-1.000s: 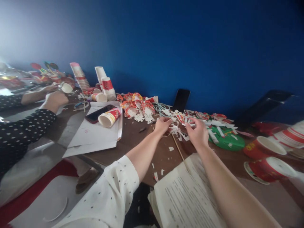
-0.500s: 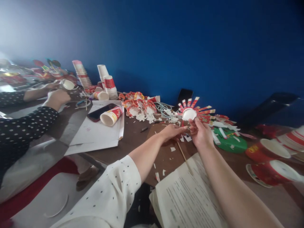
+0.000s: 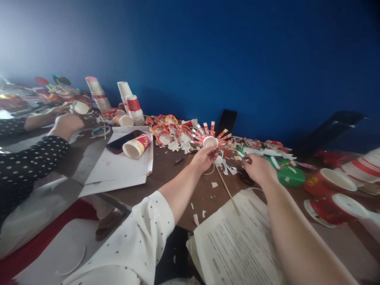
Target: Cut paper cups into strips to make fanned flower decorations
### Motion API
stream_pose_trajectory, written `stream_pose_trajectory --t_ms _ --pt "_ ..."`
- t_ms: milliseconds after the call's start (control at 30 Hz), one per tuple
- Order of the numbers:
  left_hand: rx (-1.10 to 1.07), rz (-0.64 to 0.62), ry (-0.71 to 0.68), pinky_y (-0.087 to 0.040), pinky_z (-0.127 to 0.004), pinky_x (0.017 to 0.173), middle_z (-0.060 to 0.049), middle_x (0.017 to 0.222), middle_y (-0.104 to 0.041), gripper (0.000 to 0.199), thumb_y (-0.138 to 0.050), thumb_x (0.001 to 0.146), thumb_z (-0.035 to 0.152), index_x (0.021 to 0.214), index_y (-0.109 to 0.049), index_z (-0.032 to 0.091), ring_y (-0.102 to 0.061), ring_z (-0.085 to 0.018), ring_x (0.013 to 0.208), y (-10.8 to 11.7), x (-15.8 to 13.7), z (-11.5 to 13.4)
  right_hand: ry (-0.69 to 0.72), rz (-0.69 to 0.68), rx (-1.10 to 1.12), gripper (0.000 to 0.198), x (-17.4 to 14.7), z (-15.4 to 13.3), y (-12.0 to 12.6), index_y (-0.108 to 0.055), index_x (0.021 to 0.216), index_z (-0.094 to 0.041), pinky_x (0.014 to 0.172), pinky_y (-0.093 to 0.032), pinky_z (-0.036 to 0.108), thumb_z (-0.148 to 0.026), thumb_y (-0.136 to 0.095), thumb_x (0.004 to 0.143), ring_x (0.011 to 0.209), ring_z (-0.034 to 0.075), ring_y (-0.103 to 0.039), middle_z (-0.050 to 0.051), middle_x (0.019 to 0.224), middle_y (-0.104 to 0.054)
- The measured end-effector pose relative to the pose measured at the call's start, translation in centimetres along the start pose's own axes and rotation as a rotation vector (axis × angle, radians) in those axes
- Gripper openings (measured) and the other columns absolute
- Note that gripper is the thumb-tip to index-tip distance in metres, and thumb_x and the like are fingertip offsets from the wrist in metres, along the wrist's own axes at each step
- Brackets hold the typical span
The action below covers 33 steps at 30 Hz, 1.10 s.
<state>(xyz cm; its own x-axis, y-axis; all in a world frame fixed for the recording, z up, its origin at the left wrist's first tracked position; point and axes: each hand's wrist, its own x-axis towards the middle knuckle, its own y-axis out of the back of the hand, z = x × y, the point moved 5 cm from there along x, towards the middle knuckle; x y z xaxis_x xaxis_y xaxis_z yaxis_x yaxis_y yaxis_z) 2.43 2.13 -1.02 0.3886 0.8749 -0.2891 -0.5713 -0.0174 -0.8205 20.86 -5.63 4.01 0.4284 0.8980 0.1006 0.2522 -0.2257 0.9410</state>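
Observation:
My left hand (image 3: 204,157) pinches the white base of a cut paper cup (image 3: 210,142), whose red-and-white strips fan outward like rays. Farther right, my right hand (image 3: 260,170) is curled low over the table. Dark-handled scissors (image 3: 246,176) lie directly beneath its fingers, blades pointing left; whether the fingers grip them is hidden. A thin wooden stick (image 3: 226,187) slants from under my left hand to a printed sheet (image 3: 234,237). White paper scraps (image 3: 225,164) lie between my hands.
Red-and-white cuttings (image 3: 170,132) are heaped near the blue wall, beside a leaning phone (image 3: 227,122). Red paper cups (image 3: 337,208) lie at right, by a green disc (image 3: 287,174). At left are a paper cup (image 3: 136,145) on white sheets, cup stacks (image 3: 99,95) and a co-worker's hands (image 3: 67,123).
The cut cup has passed from my right hand to my left and shifted left. My right hand has moved right, away from it, over the scissors.

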Motion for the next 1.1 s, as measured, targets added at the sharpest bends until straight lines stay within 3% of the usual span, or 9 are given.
stream_pose_trajectory --t_ms 133,333,467,567,700,767,833,933,1100 --pt "0.024 -0.031 -0.001 -0.054 -0.022 0.073 -0.005 0.082 -0.069 0.009 -0.067 0.082 0.011 0.09 -0.066 0.012 -0.068 -0.012 0.077 0.1 0.0 0.3 0.074 -0.253 -0.288 0.034 -0.4 0.5 0.1 -0.07 0.107 -0.023 0.078 -0.048 0.042 -0.041 -0.059 0.081 0.102 0.036 -0.066 0.015 0.112 -0.071" --pt "-0.044 -0.012 -0.032 -0.054 -0.018 0.067 -0.006 0.079 -0.069 0.002 -0.065 0.085 0.013 0.086 -0.065 0.01 -0.069 -0.011 0.075 0.4 0.1 0.8 0.177 -0.377 -0.413 0.041 -1.3 -0.5 -0.7 -0.066 0.114 -0.021 0.076 -0.047 0.036 -0.027 -0.062 0.073 0.103 0.031 -0.065 0.015 0.12 -0.067" --pt "-0.087 -0.02 -0.031 -0.054 -0.016 0.062 -0.005 0.074 -0.068 0.003 -0.063 0.086 0.011 0.086 -0.066 0.009 -0.068 -0.01 0.07 0.3 0.3 1.0 0.211 -0.355 -0.399 0.037 -0.3 -0.1 -1.0 -0.07 0.104 -0.02 0.068 -0.046 0.035 -0.021 -0.064 0.068 0.094 0.031 -0.067 0.015 0.107 -0.071" --pt "-0.12 0.01 -0.048 -0.053 -0.016 0.06 -0.006 0.072 -0.068 0.006 -0.06 0.087 0.011 0.085 -0.065 0.008 -0.068 -0.01 0.067 0.1 0.9 1.1 0.165 -0.331 -0.164 0.034 2.1 0.7 0.1 -0.072 0.095 -0.022 0.062 -0.045 0.03 -0.023 -0.07 0.061 0.078 0.025 -0.067 0.008 0.086 -0.073" --pt "-0.161 0.019 -0.071 -0.055 -0.017 0.062 -0.006 0.074 -0.069 0.005 -0.063 0.086 0.013 0.088 -0.066 0.009 -0.069 -0.011 0.069 -0.9 2.4 1.0 0.042 -0.09 0.794 0.04 5.1 0.5 2.3 -0.068 0.101 -0.021 0.045 -0.036 0.021 -0.03 -0.073 0.062 0.062 0.015 -0.061 0.003 0.079 -0.07" --pt "-0.172 0.013 -0.079 -0.056 -0.019 0.066 -0.006 0.078 -0.071 0.008 -0.065 0.084 0.013 0.092 -0.067 0.011 -0.07 -0.013 0.074 -1.2 3.2 0.8 0.035 -0.043 1.229 0.044 5.3 -0.4 1.7 -0.062 0.099 -0.024 0.039 -0.026 0.017 -0.032 -0.076 0.058 0.062 0.014 -0.061 0.002 0.081 -0.071" --pt "-0.194 0.021 -0.09 -0.057 -0.021 0.071 -0.006 0.08 -0.072 0.009 -0.064 0.085 0.013 0.093 -0.067 0.013 -0.071 -0.014 0.078 -1.1 3.8 0.7 0.049 -0.022 1.463 0.048 4.8 -1.4 0.1 -0.058 0.098 -0.025 0.04 -0.025 0.015 -0.031 -0.08 0.055 0.064 0.012 -0.062 -0.001 0.079 -0.07" --pt "-0.235 0.015 -0.115 -0.057 -0.021 0.074 -0.005 0.078 -0.071 0.003 -0.063 0.086 0.014 0.089 -0.066 0.013 -0.071 -0.013 0.076 -0.8 4.4 1.2 0.003 -0.068 1.502 0.051 3.9 -2.1 -2.8 -0.06 0.103 -0.026 0.043 -0.035 0.016 -0.035 -0.08 0.057 0.068 0.014 -0.065 -0.003 0.078 -0.069" --pt "-0.264 -0.019 -0.16 -0.057 -0.019 0.073 -0.005 0.081 -0.071 0.004 -0.063 0.087 0.014 0.089 -0.066 0.013 -0.071 -0.012 0.078 -0.6 4.9 2.4 0.011 -0.073 1.163 0.048 3.5 -2.0 -4.4 -0.068 0.104 -0.023 0.042 -0.037 0.021 -0.046 -0.078 0.064 0.068 0.018 -0.064 0.001 0.075 -0.069"
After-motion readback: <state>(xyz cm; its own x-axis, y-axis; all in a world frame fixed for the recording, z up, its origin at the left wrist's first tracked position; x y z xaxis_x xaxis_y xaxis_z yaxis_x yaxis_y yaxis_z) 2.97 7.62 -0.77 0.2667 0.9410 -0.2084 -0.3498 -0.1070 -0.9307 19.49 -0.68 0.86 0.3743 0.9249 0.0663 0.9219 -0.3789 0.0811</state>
